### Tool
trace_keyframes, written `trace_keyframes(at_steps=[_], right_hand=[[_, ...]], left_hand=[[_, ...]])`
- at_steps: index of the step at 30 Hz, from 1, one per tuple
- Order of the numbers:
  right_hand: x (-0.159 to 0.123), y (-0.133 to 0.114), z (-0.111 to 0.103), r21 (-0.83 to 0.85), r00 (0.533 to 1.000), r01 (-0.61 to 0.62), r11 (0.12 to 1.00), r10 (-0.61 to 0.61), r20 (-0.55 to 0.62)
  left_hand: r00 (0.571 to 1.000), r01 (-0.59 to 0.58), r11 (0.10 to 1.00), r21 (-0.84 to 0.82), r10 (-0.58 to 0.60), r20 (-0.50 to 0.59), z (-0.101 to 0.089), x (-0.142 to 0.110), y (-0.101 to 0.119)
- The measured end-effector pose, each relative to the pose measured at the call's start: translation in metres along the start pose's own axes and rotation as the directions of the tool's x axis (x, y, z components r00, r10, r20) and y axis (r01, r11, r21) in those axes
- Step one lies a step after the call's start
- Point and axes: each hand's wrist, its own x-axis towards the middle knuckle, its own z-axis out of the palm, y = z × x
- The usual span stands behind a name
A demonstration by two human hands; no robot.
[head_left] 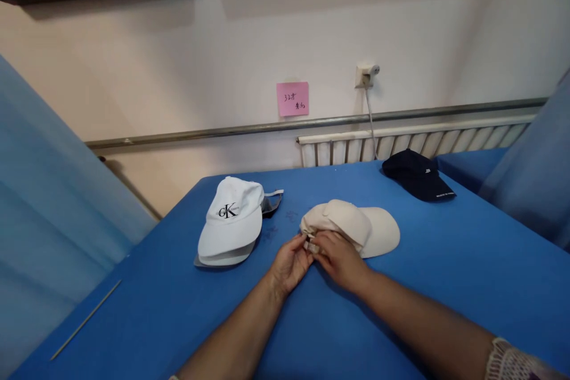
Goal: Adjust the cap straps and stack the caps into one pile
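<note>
A cream baseball cap (345,222) lies on the blue table (187,326), its brim pointing right and its back opening toward my hands. My left hand (290,264) pinches the strap end at the back of this cap. Close against it, my right hand (341,258) also has its fingers closed on the strap, near the cap's rear edge. The fingers hide most of the strap and its fastening. To the left sits a stack of caps, with a white cap (234,219) bearing black letters on top and a darker brim showing beneath.
A navy cap (414,175) rests at the table's back right. A thin stick (86,319) lies along the left edge. Behind are a radiator (347,151), a wall pipe (214,132), a plugged-in socket (364,76) and a pink note (293,99). Blue curtains (57,219) hang at both sides.
</note>
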Motion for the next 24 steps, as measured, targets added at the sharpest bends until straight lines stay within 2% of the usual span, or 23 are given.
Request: trace_keyframes(at_steps=[3,7,9,11,12,13,14,15,16,17,18,20,24], right_hand=[[-0.002,0.019,-0.003,0.035,0.999,-0.034,0.999,0.033,0.003],[-0.005,0.024,-0.011,0.036,0.999,-0.050,0.998,0.050,0.010],[-0.006,0.026,-0.012,0.074,0.997,-0.081,0.994,0.082,-0.010],[-0.006,0.028,-0.011,0.116,0.991,-0.129,0.985,0.133,-0.028],[-0.006,0.029,-0.010,0.128,0.987,-0.149,0.981,0.155,-0.034],[-0.006,0.030,-0.009,0.135,0.985,-0.160,0.978,0.166,-0.035],[-0.006,0.031,-0.009,0.138,0.986,-0.161,0.977,0.166,-0.029],[-0.006,0.030,-0.008,0.140,0.988,-0.150,0.979,0.155,-0.023],[-0.007,0.030,-0.009,0.138,0.991,-0.131,0.982,0.135,-0.016],[-0.007,0.029,-0.009,0.136,0.994,-0.110,0.985,0.112,-0.005],[-0.008,0.027,-0.009,0.133,0.996,-0.089,0.987,0.089,0.006],[-0.008,0.025,-0.010,0.124,0.998,-0.055,0.991,0.052,0.024],[-0.008,0.023,-0.012,0.113,0.997,-0.051,0.992,0.045,0.058]], left_hand=[[1.000,-0.003,0.999,0.034,0.004,-0.008,0.002,-0.004,0.000],[0.997,-0.010,0.997,0.071,0.016,-0.081,0.006,-0.008,0.002],[0.992,0.015,0.988,0.154,0.004,-0.124,0.006,-0.010,0.002],[0.983,0.004,0.941,0.337,0.058,-0.174,0.006,-0.011,0.002],[0.970,-0.035,0.882,0.470,0.143,-0.196,0.006,-0.011,0.002],[0.947,-0.091,0.783,0.616,0.260,-0.189,0.007,-0.012,0.002],[0.913,-0.155,0.643,0.750,0.384,-0.140,0.008,-0.013,0.002],[0.876,-0.215,0.478,0.852,0.480,-0.048,0.009,-0.015,0.002],[0.848,-0.268,0.314,0.911,0.526,0.068,0.011,-0.016,0.002],[0.835,-0.313,0.177,0.933,0.519,0.182,0.014,-0.018,0.002],[0.837,-0.348,0.078,0.934,0.475,0.272,0.016,-0.020,0.002],[0.858,-0.375,-0.021,0.927,0.371,0.356,0.019,-0.022,0.001],[0.891,-0.333,-0.065,0.941,0.304,0.336,0.017,-0.022,-0.002]])
